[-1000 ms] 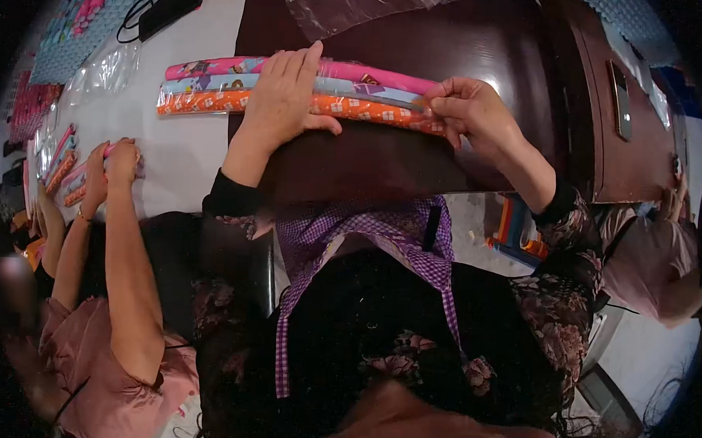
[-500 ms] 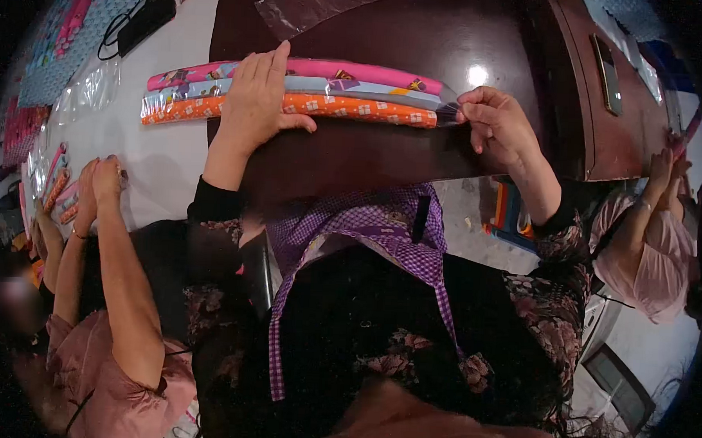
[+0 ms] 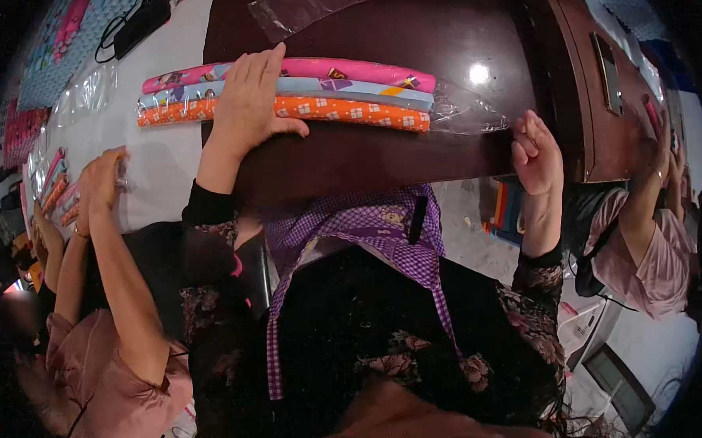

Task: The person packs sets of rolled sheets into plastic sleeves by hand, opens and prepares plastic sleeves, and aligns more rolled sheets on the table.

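My left hand point(image 3: 249, 97) lies flat across three wrapped rolls in a clear plastic bag, its fingers stretched and its thumb apart. The rolls are pink point(image 3: 353, 70), light blue point(image 3: 356, 91) and orange with white gift shapes point(image 3: 348, 112), side by side. Past their right ends extends the bag's loose clear plastic point(image 3: 469, 116), narrowing towards my right hand point(image 3: 538, 153). That hand is raised beside the plastic's tip with curled fingers; whether it grips the plastic is too small to tell.
A loose clear bag point(image 3: 313, 7) lies at the back of the dark table point(image 3: 422, 34). A black case point(image 3: 143, 20) and bubble wrap point(image 3: 55, 45) are at left, a phone point(image 3: 606, 73) at right. A co-worker's hands point(image 3: 100, 181) are at left; another person point(image 3: 640, 232) is at right.
The plastic end has come out flat beyond the rolls as my right hand moved right and away from them. My left hand still presses the rolls, which appear slightly further left in view.
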### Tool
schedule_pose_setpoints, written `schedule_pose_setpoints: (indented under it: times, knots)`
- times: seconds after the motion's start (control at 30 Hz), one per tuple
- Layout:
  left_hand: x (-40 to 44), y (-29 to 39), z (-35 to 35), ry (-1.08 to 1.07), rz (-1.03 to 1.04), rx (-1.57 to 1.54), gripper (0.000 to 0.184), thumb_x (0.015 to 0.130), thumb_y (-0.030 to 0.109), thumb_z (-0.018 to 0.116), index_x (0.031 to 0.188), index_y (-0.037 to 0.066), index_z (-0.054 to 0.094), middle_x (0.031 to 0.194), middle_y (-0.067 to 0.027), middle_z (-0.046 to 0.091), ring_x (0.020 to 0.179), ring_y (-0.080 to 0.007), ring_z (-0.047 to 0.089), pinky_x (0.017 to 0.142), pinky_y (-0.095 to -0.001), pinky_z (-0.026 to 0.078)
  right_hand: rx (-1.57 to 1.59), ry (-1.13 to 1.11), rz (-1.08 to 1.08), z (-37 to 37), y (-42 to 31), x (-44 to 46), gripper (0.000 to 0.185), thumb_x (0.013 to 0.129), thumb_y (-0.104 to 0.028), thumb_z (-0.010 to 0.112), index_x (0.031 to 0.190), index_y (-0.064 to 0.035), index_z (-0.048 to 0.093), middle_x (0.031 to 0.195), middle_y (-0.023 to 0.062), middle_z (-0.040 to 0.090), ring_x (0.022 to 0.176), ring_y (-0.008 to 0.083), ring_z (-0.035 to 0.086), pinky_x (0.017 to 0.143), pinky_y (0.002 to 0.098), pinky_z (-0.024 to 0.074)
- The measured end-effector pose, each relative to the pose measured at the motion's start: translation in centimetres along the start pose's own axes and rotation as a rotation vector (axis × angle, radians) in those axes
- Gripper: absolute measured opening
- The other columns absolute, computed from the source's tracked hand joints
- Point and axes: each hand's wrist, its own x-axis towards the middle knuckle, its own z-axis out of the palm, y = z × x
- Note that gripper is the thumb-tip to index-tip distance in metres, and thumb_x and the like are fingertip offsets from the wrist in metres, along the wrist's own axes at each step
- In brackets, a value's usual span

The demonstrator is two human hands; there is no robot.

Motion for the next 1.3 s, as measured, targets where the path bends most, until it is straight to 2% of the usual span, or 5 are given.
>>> schedule_pose_setpoints:
  times: [0.57,0.67,0.77,0.87,1.3]
  knots:
    - [0.5,0.9,-1.4,-0.012,0.0,-0.037,0.12,0.048,0.062,0.076,0.143,0.002,0.036,0.129,-0.0189,0.05,0.123,-0.0378,0.047,0.108,-0.0488,0.036,-0.378,-0.423,0.157,5.9,1.1,-1.2,0.034,0.09,-0.003,0.048,0.121,0.0023,0.061,0.072,0.0059,0.059,0.05,0.0077,0.046,0.044,0.0228,0.0402]
    - [0.5,0.8,-1.2,0.014,0.01,-0.027,0.12,0.047,0.062,0.076,0.143,0.002,0.036,0.129,-0.0188,0.051,0.123,-0.0377,0.047,0.108,-0.0488,0.036,-0.721,-0.518,0.057,6.3,0.8,-0.8,0.032,0.087,0.001,0.053,0.118,-0.0021,0.063,0.089,0.0104,0.066,0.06,0.0128,0.056,0.054,0.0277,0.0475]
    - [0.5,0.9,-1.3,-0.007,0.007,-0.017,0.12,0.047,0.063,0.075,0.144,0.003,0.036,0.13,-0.0188,0.05,0.123,-0.0378,0.047,0.108,-0.0488,0.036,-1.113,-0.727,-0.631,7.4,1.3,-0.5,0.027,0.082,0.004,0.063,0.108,-0.0041,0.065,0.097,0.01,0.068,0.075,0.0192,0.063,0.066,0.0317,0.0516]
    - [0.6,0.9,-1.3,-0.006,-0.003,-0.011,0.122,0.046,0.062,0.076,0.144,0.003,0.036,0.13,-0.0188,0.051,0.123,-0.0378,0.047,0.108,-0.0488,0.036,-1.279,-0.711,-0.58,6.7,1.0,-0.2,0.024,0.077,0.006,0.07,0.098,-0.0029,0.065,0.09,0.0076,0.067,0.087,0.0228,0.065,0.073,0.0332,0.0516]
    - [0.3,0.6,-1.5,-0.051,-0.026,-0.004,0.122,0.047,0.065,0.075,0.143,0.0,0.036,0.132,-0.0178,0.049,0.124,-0.0373,0.045,0.11,-0.0484,0.034,-0.987,-0.868,-0.405,5.4,0.2,-0.4,0.014,0.081,0.001,0.069,0.081,-0.0006,0.055,0.116,0.0137,0.065,0.107,0.0229,0.062,0.085,0.0341,0.0492]
